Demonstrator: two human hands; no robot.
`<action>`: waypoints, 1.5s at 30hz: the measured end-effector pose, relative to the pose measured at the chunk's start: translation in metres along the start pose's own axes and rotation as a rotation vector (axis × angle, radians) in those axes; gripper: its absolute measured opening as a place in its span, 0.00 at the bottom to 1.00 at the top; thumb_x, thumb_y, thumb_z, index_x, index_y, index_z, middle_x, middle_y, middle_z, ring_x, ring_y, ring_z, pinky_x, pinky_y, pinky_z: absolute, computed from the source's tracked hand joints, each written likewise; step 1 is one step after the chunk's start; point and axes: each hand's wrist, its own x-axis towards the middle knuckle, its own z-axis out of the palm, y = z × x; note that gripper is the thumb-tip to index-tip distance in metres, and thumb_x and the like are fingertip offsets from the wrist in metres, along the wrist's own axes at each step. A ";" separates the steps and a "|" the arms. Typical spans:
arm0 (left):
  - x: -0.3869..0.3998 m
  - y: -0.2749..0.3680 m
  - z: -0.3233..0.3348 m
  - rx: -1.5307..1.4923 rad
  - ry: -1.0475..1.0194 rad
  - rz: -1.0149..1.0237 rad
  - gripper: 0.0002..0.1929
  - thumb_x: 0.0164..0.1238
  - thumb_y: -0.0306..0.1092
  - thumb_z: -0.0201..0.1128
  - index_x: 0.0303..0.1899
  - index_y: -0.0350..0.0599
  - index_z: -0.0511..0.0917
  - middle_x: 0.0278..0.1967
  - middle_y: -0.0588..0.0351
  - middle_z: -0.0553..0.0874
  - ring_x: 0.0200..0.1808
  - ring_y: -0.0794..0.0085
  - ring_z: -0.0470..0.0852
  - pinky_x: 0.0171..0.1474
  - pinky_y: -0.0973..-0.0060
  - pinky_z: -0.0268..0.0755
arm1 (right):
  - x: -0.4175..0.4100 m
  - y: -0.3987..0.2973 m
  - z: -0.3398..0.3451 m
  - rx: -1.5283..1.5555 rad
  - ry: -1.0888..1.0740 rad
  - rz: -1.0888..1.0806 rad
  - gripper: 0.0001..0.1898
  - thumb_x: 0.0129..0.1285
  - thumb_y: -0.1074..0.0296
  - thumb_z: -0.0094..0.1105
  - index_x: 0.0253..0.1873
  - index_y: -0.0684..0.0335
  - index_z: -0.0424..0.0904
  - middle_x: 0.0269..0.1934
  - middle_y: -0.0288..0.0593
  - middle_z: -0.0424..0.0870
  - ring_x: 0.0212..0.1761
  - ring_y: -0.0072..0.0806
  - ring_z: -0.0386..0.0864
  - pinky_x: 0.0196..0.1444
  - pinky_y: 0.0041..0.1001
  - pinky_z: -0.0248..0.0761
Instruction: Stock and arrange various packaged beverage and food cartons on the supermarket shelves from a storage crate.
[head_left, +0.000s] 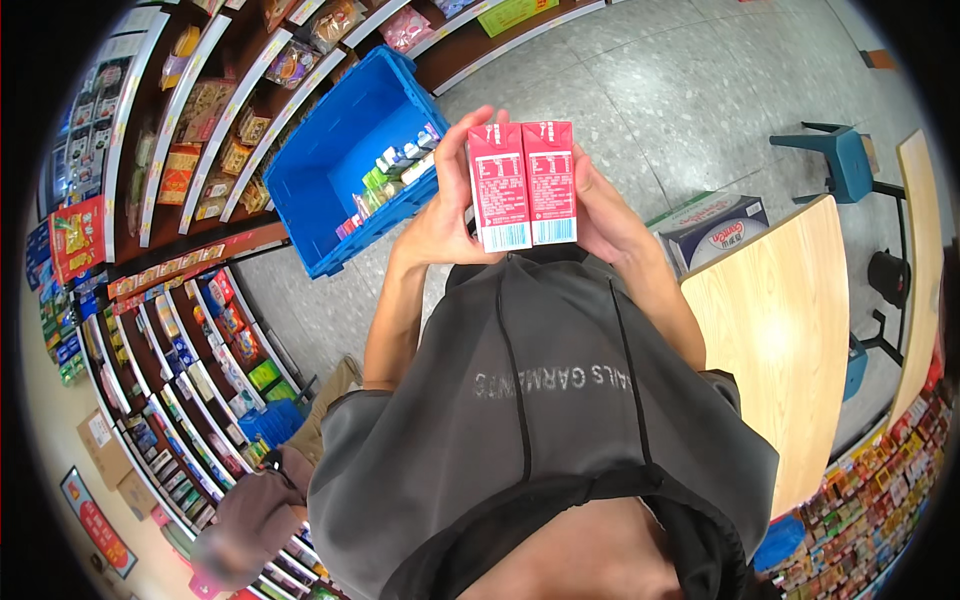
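Observation:
Two pink drink cartons stand side by side in front of my chest, their printed faces towards me. My left hand (454, 202) grips the outer side of the left carton (501, 187), with its thumb near the bottom edge. Against the outer side of the right carton (551, 184), my right hand (604, 210) is closed, so the pair is pressed together between my palms. Beyond my left hand is a blue plastic crate (330, 157) with several small cartons and packs (394, 169) at its near right end.
Shelves of packaged food (232, 142) curve along the left. A crouching person (259, 502) is at the lower left beside more shelves. At the right are a wooden table (772, 337), a boxed drinks case (716, 232) and a teal stool (844, 161). Grey floor tiles (637, 82) spread ahead.

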 end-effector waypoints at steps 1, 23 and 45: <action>0.004 0.001 -0.001 0.001 -0.006 0.003 0.66 0.35 0.30 0.79 0.73 0.43 0.34 0.74 0.41 0.48 0.76 0.48 0.55 0.74 0.54 0.52 | 0.002 0.001 -0.006 0.052 -0.012 0.017 0.31 0.67 0.38 0.50 0.63 0.56 0.60 0.61 0.42 0.70 0.64 0.29 0.70 0.65 0.36 0.67; 0.149 -0.067 -0.014 -0.090 -0.159 0.136 0.67 0.38 0.33 0.83 0.73 0.51 0.33 0.74 0.33 0.45 0.75 0.45 0.53 0.73 0.48 0.53 | 0.082 -0.077 -0.086 0.236 -0.144 0.021 0.37 0.67 0.40 0.52 0.73 0.57 0.58 0.68 0.46 0.69 0.67 0.37 0.72 0.67 0.43 0.68; 0.366 -0.148 -0.064 -0.675 0.149 0.142 0.75 0.29 0.45 0.88 0.75 0.55 0.32 0.74 0.41 0.52 0.75 0.46 0.55 0.73 0.56 0.56 | 0.234 -0.297 -0.081 -0.107 0.360 0.029 0.24 0.71 0.61 0.56 0.66 0.67 0.65 0.58 0.50 0.79 0.59 0.35 0.78 0.60 0.35 0.74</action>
